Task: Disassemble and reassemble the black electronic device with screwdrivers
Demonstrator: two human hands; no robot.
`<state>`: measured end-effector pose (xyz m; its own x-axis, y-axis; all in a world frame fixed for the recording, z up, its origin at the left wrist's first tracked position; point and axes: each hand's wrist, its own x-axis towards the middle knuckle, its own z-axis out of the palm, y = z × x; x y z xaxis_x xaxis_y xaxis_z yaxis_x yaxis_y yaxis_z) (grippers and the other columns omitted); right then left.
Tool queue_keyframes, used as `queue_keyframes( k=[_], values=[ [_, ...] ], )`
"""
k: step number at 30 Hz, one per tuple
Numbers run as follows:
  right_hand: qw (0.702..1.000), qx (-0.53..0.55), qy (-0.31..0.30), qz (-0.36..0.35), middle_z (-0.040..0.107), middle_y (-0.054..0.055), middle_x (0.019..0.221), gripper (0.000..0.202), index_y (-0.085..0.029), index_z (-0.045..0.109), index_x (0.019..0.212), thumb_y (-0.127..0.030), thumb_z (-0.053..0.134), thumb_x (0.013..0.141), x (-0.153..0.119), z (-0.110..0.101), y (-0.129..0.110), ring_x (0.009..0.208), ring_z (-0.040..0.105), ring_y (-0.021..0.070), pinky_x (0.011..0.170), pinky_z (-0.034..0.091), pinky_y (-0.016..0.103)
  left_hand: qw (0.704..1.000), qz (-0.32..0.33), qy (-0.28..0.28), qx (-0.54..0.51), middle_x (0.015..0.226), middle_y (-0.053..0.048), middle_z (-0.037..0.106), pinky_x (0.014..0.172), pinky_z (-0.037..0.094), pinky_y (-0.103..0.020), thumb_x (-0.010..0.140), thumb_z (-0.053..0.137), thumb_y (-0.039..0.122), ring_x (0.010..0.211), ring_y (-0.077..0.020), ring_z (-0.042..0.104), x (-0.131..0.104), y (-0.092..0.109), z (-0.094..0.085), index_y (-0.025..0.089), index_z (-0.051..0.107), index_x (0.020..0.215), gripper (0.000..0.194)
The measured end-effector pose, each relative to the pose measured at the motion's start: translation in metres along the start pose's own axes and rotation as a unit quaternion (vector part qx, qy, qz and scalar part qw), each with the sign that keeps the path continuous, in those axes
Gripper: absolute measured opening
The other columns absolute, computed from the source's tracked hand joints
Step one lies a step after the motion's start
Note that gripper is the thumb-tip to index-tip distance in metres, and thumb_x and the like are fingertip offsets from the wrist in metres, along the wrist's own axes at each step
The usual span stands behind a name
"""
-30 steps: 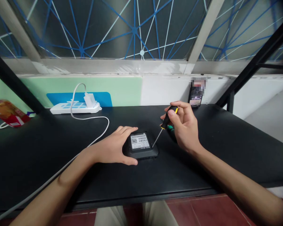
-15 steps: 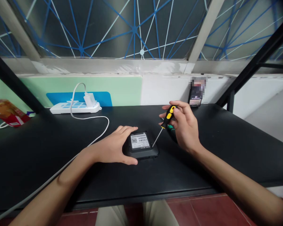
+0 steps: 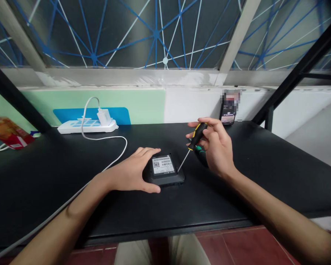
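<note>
A flat black electronic device with a white printed label lies on the black table. My left hand grips it from the left, thumb at the near side and fingers along the far side. In my right hand, the fingertips hold a black-and-yellow screwdriver by its handle. Its thin shaft slants down to the left, and the tip meets the device near the label's right corner. Behind my right hand shows a second, black-and-green handled tool, partly hidden; whether the hand touches it I cannot tell.
A white power strip with a plugged-in charger stands at the back left. Its white cable runs across the table under my left forearm. A bottle lies far left. A phone leans on the back wall.
The screwdriver handle has turned in my right fingers, so its yellow inlays face differently. The tip stays at the same spot on the device, and my left hand keeps its place.
</note>
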<state>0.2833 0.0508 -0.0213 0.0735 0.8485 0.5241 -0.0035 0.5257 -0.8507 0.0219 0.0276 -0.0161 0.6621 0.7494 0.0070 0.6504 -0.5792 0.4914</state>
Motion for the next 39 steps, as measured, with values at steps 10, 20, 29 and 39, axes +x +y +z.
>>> queue_keyframes(
  k=[10, 20, 29, 39],
  values=[
    [0.999, -0.037, 0.014, -0.03, 0.055, -0.003, 0.08, 0.024, -0.03, 0.059, 0.11, -0.038, 0.068, 0.089, 0.0017, 0.0033, -0.0009, 0.068, 0.066, 0.0137, 0.055, 0.056, 0.027, 1.0, 0.001, 0.004, -0.007, 0.155, -0.015, 0.038, 0.117, 0.031, -0.057, 0.072, 0.078, 0.058, 0.143, -0.0388, 0.033, -0.0004, -0.0009, 0.0002, 0.023, 0.028, 0.155, 0.104],
    [1.0, -0.012, 0.001, 0.016, 0.069, 0.005, 0.119, 0.025, -0.032, 0.06, 0.12, -0.031, 0.049, 0.098, -0.0009, 0.0012, -0.0037, 0.084, 0.073, 0.0178, 0.065, 0.061, 0.033, 1.0, -0.009, -0.003, 0.005, 0.156, -0.017, 0.037, 0.118, 0.031, -0.056, 0.071, 0.079, 0.059, 0.143, -0.0384, 0.033, 0.0016, 0.0005, 0.0007, 0.018, 0.027, 0.154, 0.106],
    [0.998, -0.061, -0.009, -0.025, 0.057, -0.001, 0.085, 0.038, -0.034, 0.06, 0.128, -0.034, 0.067, 0.09, -0.0004, 0.0032, 0.0001, 0.081, 0.064, 0.0158, 0.06, 0.057, 0.027, 1.0, -0.012, -0.001, 0.006, 0.158, -0.017, 0.035, 0.119, 0.03, -0.055, 0.072, 0.078, 0.06, 0.145, -0.0374, 0.032, -0.0007, -0.0004, 0.0007, 0.019, 0.026, 0.155, 0.106],
    [0.997, -0.053, 0.046, -0.038, 0.061, 0.005, 0.104, 0.045, -0.031, 0.053, 0.13, -0.04, 0.069, 0.089, -0.0068, 0.01, -0.0019, 0.086, 0.067, 0.0179, 0.061, 0.062, 0.028, 0.999, 0.015, 0.033, 0.002, 0.151, -0.016, 0.043, 0.116, 0.034, -0.057, 0.072, 0.079, 0.057, 0.14, -0.0372, 0.037, 0.0031, 0.0022, 0.0072, 0.02, 0.033, 0.151, 0.099]
  ],
)
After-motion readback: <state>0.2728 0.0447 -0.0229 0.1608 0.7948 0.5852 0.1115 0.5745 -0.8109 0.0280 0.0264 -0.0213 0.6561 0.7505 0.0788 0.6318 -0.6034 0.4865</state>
